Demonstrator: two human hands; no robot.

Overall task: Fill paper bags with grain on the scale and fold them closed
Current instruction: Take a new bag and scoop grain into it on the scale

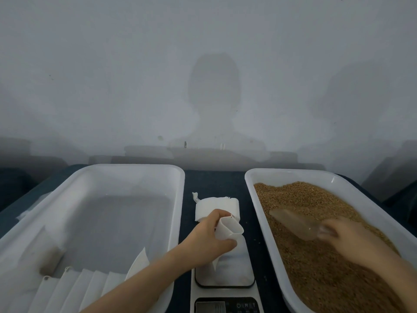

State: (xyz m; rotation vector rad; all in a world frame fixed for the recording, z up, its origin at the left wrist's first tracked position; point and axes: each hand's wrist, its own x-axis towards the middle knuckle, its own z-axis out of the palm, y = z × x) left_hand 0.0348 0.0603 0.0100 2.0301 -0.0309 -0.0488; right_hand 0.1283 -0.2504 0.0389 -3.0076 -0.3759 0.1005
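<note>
The small white paper bag (229, 230) is held over the glass platform of the flat digital scale (225, 274) at the centre of the view; its mouth is kept open and tilted toward 3 o'clock; whether its base rests on the platform cannot be told. The left hand (208, 233) is curled round the bag just below the mouth.

At 3 o'clock the right hand (347, 238), motion-blurred, is closed on the handle of the translucent plastic scoop (293, 222); the exact lie of its fingers cannot be told. The scoop is laid in the loose brown grain (327, 279), which is held in the white rectangular plastic tray (250, 199).

At 12 o'clock of the scale a banded stack of empty white bags (216, 207) is laid on the dark table (207, 181); at 9 o'clock a second white plastic tray (135, 170) is placed, with an overlapping row of white bags (79, 288) at its 7 o'clock corner.

The step in hand is judged to be the loading of the scoop. The following faults are to be expected:

- The bag mouth is narrow and soft; if the grip is slackened, it may collapse and grain may be spilled onto the platform, falsifying the reading.
- An overfilled scoop carried across the gap may shed grain onto the table.
- If the bag is pressed or lifted by the hand during weighing, a false weight would be shown.
</note>
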